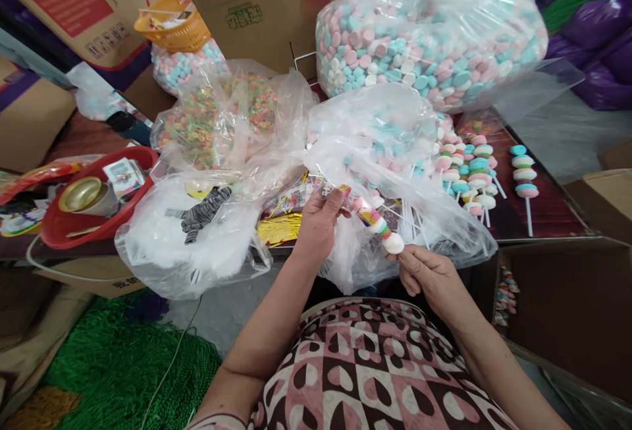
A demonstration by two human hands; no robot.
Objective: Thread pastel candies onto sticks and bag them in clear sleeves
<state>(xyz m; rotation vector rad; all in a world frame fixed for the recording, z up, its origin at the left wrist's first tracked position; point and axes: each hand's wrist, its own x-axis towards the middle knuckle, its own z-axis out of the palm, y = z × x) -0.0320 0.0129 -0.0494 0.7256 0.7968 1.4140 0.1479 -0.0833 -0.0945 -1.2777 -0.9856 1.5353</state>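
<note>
My left hand (323,219) pinches the upper end of a small clear printed wrapper. A marshmallow skewer (380,227), with white, pink and blue marshmallows and ring-shaped gummies, lies slanted between my hands, partly within that wrapper. Its lower end, at a white marshmallow, is gripped in the closed fingers of my right hand (427,272); the stick there is mostly hidden. Below and behind both hands spreads an open plastic bag (459,232) with white sticks (407,216) on it. Finished-looking marshmallow skewers (476,166) are heaped to the right, and one skewer (524,170) lies apart.
A big bag of marshmallows (429,41) stands at the back, beside a bag of gummy rings (222,114). Gold twist ties (279,228) lie left of my hands. A red basin (54,236) sits far left; an open cardboard box (567,305) stands low right.
</note>
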